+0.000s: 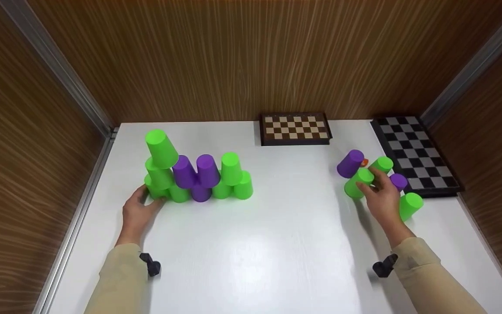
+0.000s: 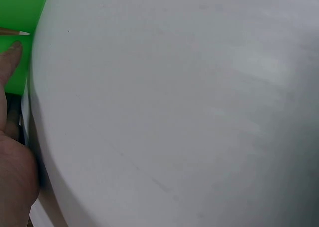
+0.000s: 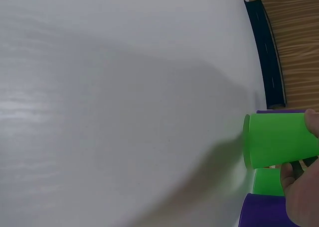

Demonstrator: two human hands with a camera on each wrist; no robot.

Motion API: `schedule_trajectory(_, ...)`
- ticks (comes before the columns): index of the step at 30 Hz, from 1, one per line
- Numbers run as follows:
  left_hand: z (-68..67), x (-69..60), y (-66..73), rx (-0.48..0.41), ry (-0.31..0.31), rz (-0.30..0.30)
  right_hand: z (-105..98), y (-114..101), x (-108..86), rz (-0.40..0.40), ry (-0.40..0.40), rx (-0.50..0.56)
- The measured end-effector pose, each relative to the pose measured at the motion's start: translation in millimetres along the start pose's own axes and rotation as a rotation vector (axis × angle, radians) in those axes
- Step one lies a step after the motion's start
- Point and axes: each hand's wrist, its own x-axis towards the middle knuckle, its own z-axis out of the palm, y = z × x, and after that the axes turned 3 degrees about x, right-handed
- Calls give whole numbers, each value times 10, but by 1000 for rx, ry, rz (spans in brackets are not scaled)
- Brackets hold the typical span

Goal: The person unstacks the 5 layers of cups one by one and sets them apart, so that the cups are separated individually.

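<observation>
Brown wood-grain panels (image 1: 251, 56) wall the back and both sides. Glossy white desk (image 1: 268, 231) between them. Two beige fabric sleeves (image 1: 118, 279) reach in from the near edge, one each side.

Left part of desk: three-level cup stack (image 1: 208, 172) of tapered green and purple cups, narrow ends up. Bottom row from left: green, green, purple, green, green. Middle row: green, purple, purple, green. Single green cup (image 1: 162, 149) on top, at the left end.

Far right: black-and-grey checkered board (image 1: 421, 152), beside the right panel. Back, right of centre: smaller brown-and-cream checkered board (image 1: 295, 129), near the back panel.

Left hand (image 1: 137, 213) curls round the bottom-left green cup (image 1: 157, 192), thumb on the near side. Right hand (image 1: 382, 201) pinches a loose green cup (image 1: 358, 184) between thumb and fingers, well apart from the stack; can't tell if it's off the desk.

Around the right hand: purple cup (image 1: 350, 164) just beside the pinched one, second green cup (image 1: 382, 164) behind the fingers, second purple cup (image 1: 398, 182) partly hidden, third green cup (image 1: 410, 206) beside the wrist.

Black wrist-mounted devices (image 1: 386, 266) on both cuffs. Small orange object (image 1: 364, 162) by the purple cup, mostly covered.
</observation>
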Motion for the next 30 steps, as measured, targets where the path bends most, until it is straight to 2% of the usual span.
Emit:
schedule_trajectory(15,7,2,-9,8,3,6,-5,35,20,7,-1,2)
schedule_trajectory(30,-3,9,-4,6,-11,3,-11,10,37,25,-41,6)
